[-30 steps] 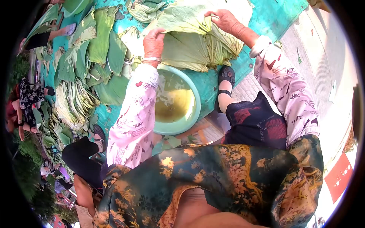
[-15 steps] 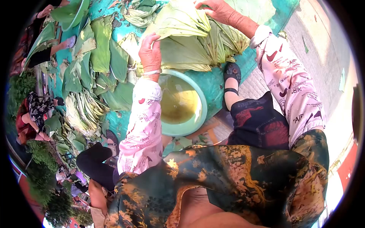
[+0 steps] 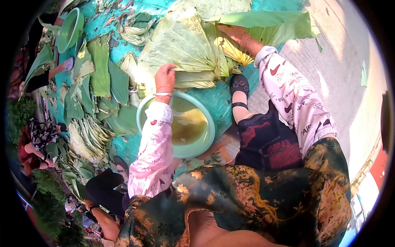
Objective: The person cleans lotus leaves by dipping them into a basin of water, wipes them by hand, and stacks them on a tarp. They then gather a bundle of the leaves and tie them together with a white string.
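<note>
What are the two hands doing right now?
Left hand: closed on the edge of the big pale leaf.
Right hand: on the folded leaves; grip cannot be told.

The broad lotus leaf lies spread on the teal sheet, pale underside up, its veins running to a pleated gather at its right. Your left hand grips its near edge. Your right hand rests at the gather, beside a brighter folded leaf.

A teal tarp covers the paved ground. On it lie big green leaves, a stack of folded leaves and a green basin of water.
</note>
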`<act>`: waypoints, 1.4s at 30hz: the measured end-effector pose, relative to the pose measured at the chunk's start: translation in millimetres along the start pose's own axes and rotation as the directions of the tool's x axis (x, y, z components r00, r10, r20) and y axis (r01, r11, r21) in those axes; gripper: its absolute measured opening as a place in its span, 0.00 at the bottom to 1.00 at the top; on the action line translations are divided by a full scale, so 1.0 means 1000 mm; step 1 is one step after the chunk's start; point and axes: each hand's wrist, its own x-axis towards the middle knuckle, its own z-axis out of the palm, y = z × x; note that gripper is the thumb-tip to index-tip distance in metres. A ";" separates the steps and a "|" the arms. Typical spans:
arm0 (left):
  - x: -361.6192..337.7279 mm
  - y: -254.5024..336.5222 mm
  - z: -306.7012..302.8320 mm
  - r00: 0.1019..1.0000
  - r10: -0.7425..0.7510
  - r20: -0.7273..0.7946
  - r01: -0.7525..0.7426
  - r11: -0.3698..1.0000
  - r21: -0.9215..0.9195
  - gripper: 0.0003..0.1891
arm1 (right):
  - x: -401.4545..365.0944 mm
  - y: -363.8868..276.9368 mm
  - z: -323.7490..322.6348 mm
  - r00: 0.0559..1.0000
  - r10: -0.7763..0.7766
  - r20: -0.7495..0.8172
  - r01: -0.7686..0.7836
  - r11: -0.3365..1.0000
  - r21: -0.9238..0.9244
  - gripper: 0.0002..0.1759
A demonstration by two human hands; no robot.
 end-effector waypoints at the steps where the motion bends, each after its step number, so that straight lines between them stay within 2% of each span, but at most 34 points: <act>1: -0.001 0.003 -0.001 0.999 -0.030 0.031 0.029 0.999 0.018 0.09 | 0.010 0.006 -0.003 0.997 0.021 0.073 -0.021 1.000 0.005 0.22; 2: -0.002 0.010 -0.004 0.996 -0.060 0.061 0.058 0.998 0.036 0.08 | 0.016 0.005 -0.008 0.988 0.042 0.146 -0.043 0.999 0.007 0.22; 4: -0.003 0.016 -0.006 0.993 -0.073 0.089 0.064 0.993 0.095 0.08 | 0.021 0.000 -0.009 0.938 0.277 0.208 -0.331 0.892 0.306 0.21; 6: -0.004 0.016 -0.007 0.995 -0.034 0.089 0.018 0.984 0.179 0.08 | 0.029 0.003 -0.001 0.921 0.354 0.163 -0.383 0.748 0.542 0.22; 7: -0.004 0.014 -0.008 0.994 -0.015 0.107 -0.008 0.978 0.210 0.08 | 0.031 0.008 -0.004 0.922 0.353 0.160 -0.384 0.782 0.491 0.24; 10: -0.006 0.031 -0.013 0.975 -0.102 0.198 0.038 0.953 0.301 0.08 | 0.017 -0.052 -0.041 0.854 0.476 0.210 -0.521 0.773 0.362 0.24; 11: -0.005 0.033 -0.015 0.963 -0.138 0.233 0.062 0.949 0.309 0.10 | 0.018 -0.054 -0.040 0.845 0.499 0.194 -0.533 0.755 0.381 0.23; 14: -0.006 0.030 -0.021 0.939 -0.084 0.333 -0.049 0.927 0.373 0.11 | 0.031 -0.029 -0.019 0.953 0.304 -0.011 -0.288 0.913 0.290 0.24; 15: -0.007 0.035 -0.021 0.935 -0.122 0.334 -0.025 0.914 0.406 0.11 | 0.028 -0.028 -0.024 0.987 0.149 -0.060 -0.142 0.985 0.098 0.25; 16: -0.007 0.039 -0.021 0.939 -0.118 0.322 -0.026 0.912 0.410 0.11 | 0.026 -0.029 -0.021 0.983 0.106 -0.148 -0.121 0.988 -0.099 0.23; 18: -0.009 0.047 -0.022 0.947 -0.108 0.301 -0.029 0.909 0.417 0.11 | 0.007 -0.069 -0.034 0.957 -0.021 -0.288 -0.124 0.871 -0.476 0.20; 21: -0.010 0.055 -0.022 0.951 -0.071 0.300 -0.076 0.888 0.453 0.11 | 0.014 -0.056 -0.025 0.964 0.063 -0.259 -0.152 0.928 -0.339 0.18; 24: -0.011 0.060 -0.020 0.962 -0.112 0.249 -0.013 0.893 0.449 0.11 | 0.024 -0.048 -0.026 0.945 0.160 -0.287 -0.188 0.980 -0.071 0.13; 27: -0.011 0.055 -0.017 0.979 -0.009 0.205 -0.085 0.891 0.446 0.11 | 0.026 -0.056 -0.025 0.901 -0.112 -0.419 0.094 0.994 -0.061 0.09; 30: -0.010 0.056 -0.016 0.968 0.044 0.249 -0.162 0.863 0.478 0.09 | 0.031 -0.074 -0.017 0.789 -0.493 -0.368 0.463 0.870 -0.173 0.08; 31: -0.012 0.056 -0.015 0.969 0.091 0.230 -0.193 0.857 0.477 0.08 | 0.027 -0.078 -0.015 0.900 -0.368 -0.232 0.346 0.929 -0.131 0.09; 34: -0.019 0.053 -0.015 0.960 0.210 0.185 -0.274 0.842 0.466 0.06 | 0.034 -0.068 0.002 0.995 -0.052 -0.086 0.037 0.985 -0.170 0.11; 36: -0.019 0.053 -0.016 0.949 0.257 0.181 -0.312 0.842 0.440 0.08 | 0.029 -0.065 -0.006 0.993 -0.108 -0.051 0.099 0.982 -0.159 0.15; 38: -0.019 0.049 -0.017 0.945 0.266 0.189 -0.323 0.847 0.422 0.08 | 0.031 -0.066 -0.015 0.999 -0.022 -0.029 0.025 0.994 0.108 0.18; 39: -0.019 0.048 -0.017 0.943 0.273 0.192 -0.329 0.850 0.411 0.09 | 0.038 -0.054 -0.013 0.995 -0.082 -0.059 0.093 0.973 0.210 0.19; 42: -0.018 0.045 -0.019 0.946 0.190 0.262 -0.283 0.878 0.386 0.09 | 0.048 -0.030 -0.007 0.964 -0.054 -0.259 0.097 0.983 0.158 0.18</act>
